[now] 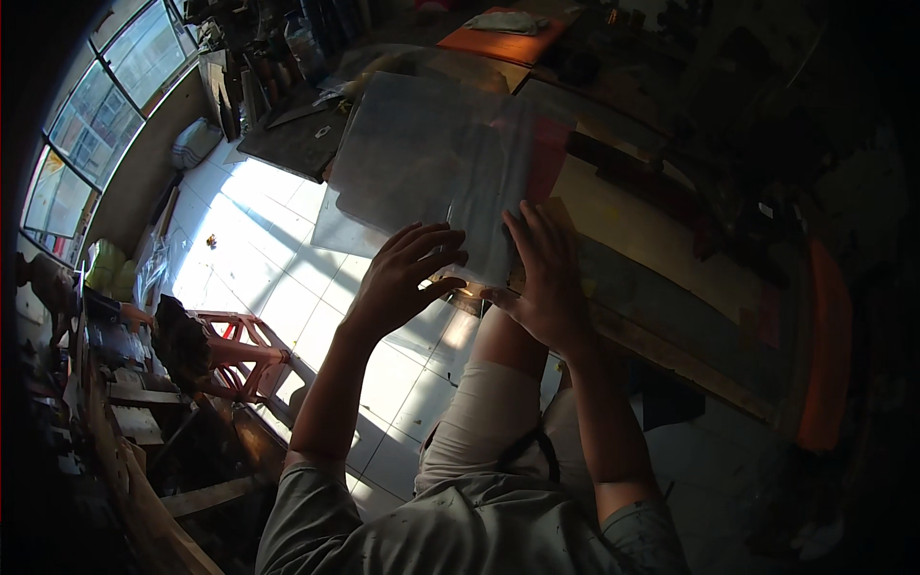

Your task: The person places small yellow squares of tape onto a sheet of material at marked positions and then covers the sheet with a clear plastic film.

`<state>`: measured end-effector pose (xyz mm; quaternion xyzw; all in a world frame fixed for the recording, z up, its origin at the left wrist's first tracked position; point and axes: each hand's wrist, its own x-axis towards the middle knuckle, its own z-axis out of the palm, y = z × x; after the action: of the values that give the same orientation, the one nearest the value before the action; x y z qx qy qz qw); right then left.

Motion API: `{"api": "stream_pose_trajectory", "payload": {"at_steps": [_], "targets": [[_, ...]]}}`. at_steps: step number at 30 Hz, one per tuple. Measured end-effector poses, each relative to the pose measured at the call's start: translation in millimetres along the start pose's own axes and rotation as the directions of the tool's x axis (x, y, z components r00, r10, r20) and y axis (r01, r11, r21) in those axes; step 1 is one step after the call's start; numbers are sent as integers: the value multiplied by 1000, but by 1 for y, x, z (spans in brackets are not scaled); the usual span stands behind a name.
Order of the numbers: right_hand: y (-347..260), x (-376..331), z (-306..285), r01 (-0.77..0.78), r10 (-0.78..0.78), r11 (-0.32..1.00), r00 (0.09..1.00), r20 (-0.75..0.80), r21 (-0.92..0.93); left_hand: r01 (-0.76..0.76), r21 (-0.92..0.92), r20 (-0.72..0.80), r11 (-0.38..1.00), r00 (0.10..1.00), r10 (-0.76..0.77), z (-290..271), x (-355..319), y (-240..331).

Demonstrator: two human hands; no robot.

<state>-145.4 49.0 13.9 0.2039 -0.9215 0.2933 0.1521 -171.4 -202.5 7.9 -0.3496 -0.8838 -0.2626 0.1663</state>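
Observation:
A translucent plastic sheet [412, 144], greyish and seemingly layered, lies over the table corner and hangs out past its left edge. My left hand [407, 273] is at the sheet's near side, fingers spread and a little bent, thumb apart. Close by on the right, my right hand [544, 278] has its fingers stretched along the sheet's near right part, thumb pointing left. Whether the fingertips press on the plastic or hover just above it, I cannot tell. Under the sheet's right side a reddish piece [548, 153] shows.
The dark worktable [652, 259] runs to the right, with a long pale board [632, 225] on it. An orange sheet [503, 36] lies at the back. On the left, a red plastic stool [249, 355] stands on the sunlit tiled floor [287, 230], near wooden pieces and a window [110, 105].

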Motion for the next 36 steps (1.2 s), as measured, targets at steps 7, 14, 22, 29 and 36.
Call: {"api": "stream_pose_trajectory", "payload": {"at_steps": [7,14,22,29,36], "targets": [[1,0,0,0,0,1000,1000,-2,2,79,-158,46,984,996,-73,-8,8,-2],[1,-1,1,21,-20,999,999,-46,31,135,-143,35,981,991,-131,-2,12,5],[13,-12,-7,3,6,946,1000,-26,324,112,-158,67,981,992,-103,-10,26,3],[16,-22,-11,18,-10,955,1000,-28,297,103,-239,157,966,985,-66,-13,34,-14],[15,-22,-10,18,-10,949,1000,-27,315,201,-292,180,935,972,-152,-14,35,-7]]}}
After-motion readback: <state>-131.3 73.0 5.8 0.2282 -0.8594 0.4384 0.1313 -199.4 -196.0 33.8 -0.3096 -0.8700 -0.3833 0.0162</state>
